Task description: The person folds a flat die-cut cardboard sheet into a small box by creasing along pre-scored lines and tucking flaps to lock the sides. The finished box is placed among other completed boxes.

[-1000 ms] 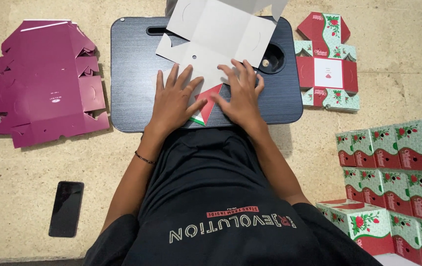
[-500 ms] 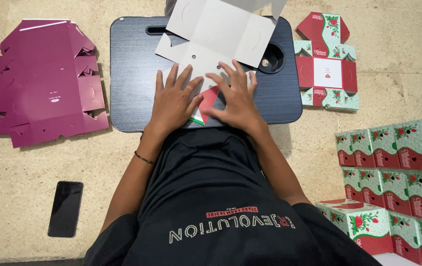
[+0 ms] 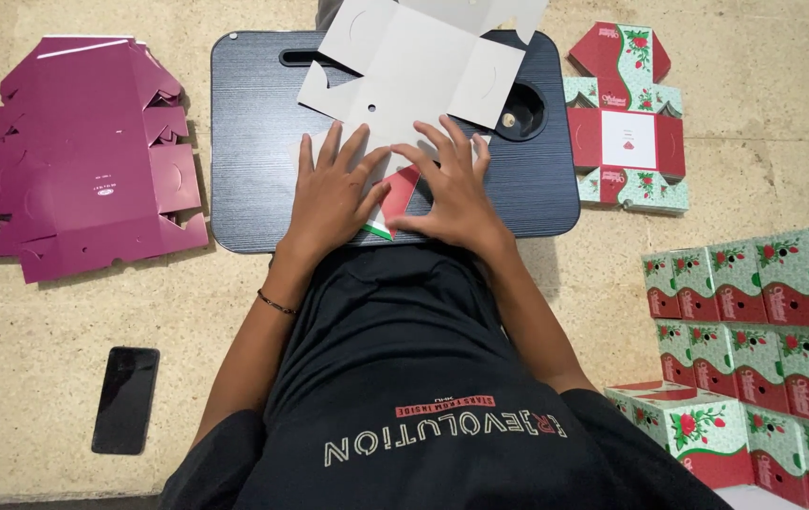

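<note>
Left hand [image 3: 334, 194] and right hand [image 3: 452, 184], fingers spread, palms down, press the near flap of a flat white die-cut cardboard box blank [image 3: 414, 71] on a dark grey lap desk [image 3: 253, 142]. Only this red-and-green flap appears folded; the panels beyond the fingertips lie unfolded. Assembled floral boxes [image 3: 754, 302] stack rightward.

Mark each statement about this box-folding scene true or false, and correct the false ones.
1. Both hands, left hand and right hand, press flat on the unfolded box blank. True.
2. The blank lies on a dark lap desk. True.
3. The magenta flat cartons lie right of the desk. False: left.
4. The black phone lies on the desk. False: on the floor.
5. Finished floral boxes are stacked at the right. True.
</note>
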